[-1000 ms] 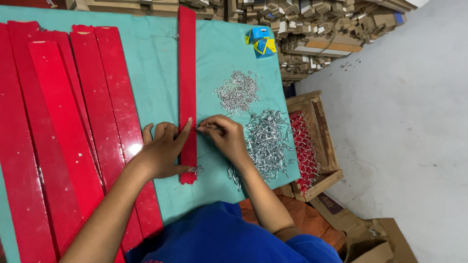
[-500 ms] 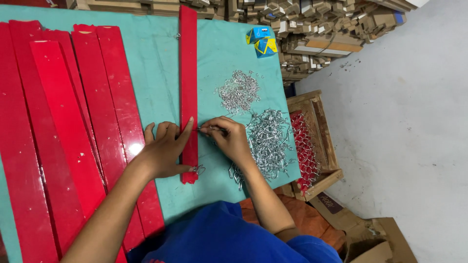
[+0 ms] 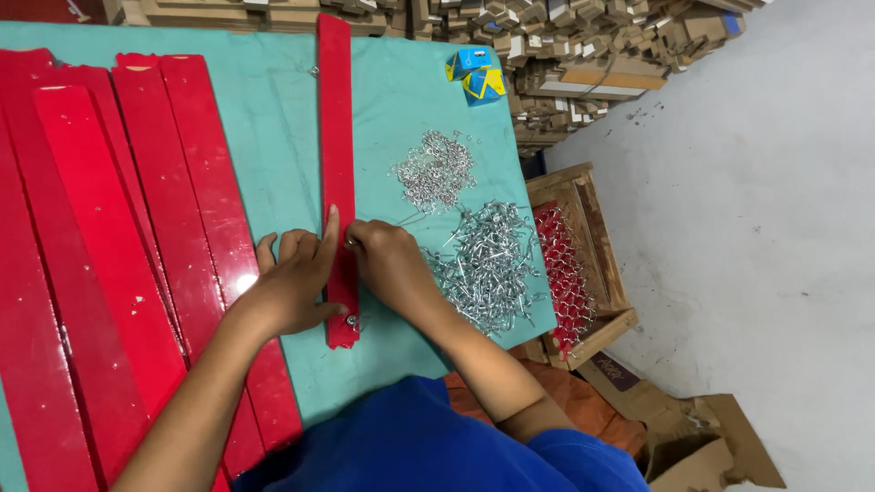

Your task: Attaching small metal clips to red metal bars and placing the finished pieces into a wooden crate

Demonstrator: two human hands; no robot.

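While the left hand (image 3: 292,287) presses flat on the red strip (image 3: 335,164), right hand (image 3: 387,264) fingers pinch a small fitting at its edge; seating it squarely seems next

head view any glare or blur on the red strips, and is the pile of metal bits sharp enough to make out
Head view: a white glare spot sits on the stacked red strips beside the left hand; lighting is even, shadows soft; the pile of metal hooks is fairly sharp, single pieces hard to separate; the right hand shows no blur.

screw heap (image 3: 488,264) right, slats (image 3: 137,228) left
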